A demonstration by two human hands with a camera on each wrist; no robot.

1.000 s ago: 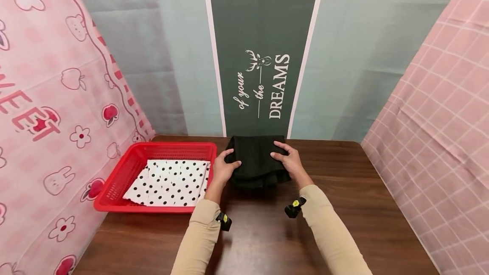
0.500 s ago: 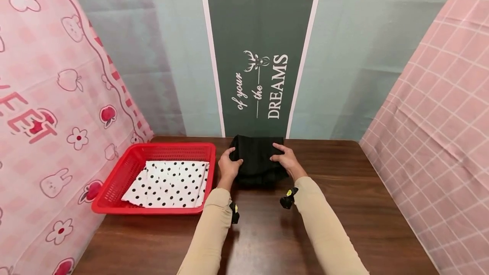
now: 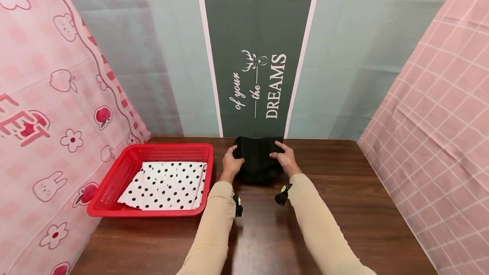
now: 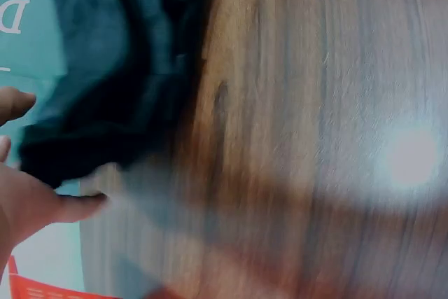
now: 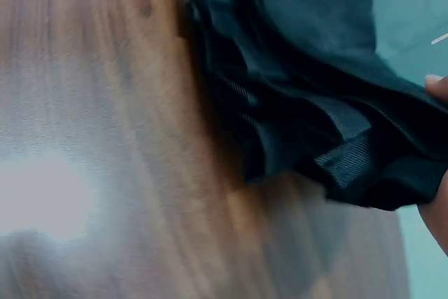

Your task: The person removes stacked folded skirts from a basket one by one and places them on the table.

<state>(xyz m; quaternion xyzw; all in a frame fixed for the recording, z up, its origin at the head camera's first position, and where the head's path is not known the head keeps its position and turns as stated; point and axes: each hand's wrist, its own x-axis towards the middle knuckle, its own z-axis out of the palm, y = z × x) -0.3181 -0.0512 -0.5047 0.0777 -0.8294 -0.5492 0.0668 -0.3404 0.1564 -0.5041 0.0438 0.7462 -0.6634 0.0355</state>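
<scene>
A folded black cloth lies near the back edge of the table, its layers bunched at the front. My left hand holds its left side, thumb toward the top and fingers along the edge. On the opposite side my right hand grips the cloth between thumb and fingers. In the right wrist view, several loose layers of the black cloth sag between the hand and the tabletop. The left wrist view shows the left thumb beside the cloth's dark end.
A red plastic basket stands left of the hands, holding a folded white cloth with black dots. The brown wooden table meets a grey-green curtain at the back. Pink patterned curtains flank both sides.
The left hand has moved right and slightly forward, and the right hand a little left. The black cloth between them has become narrower and more bunched. The head view has turned slightly.
</scene>
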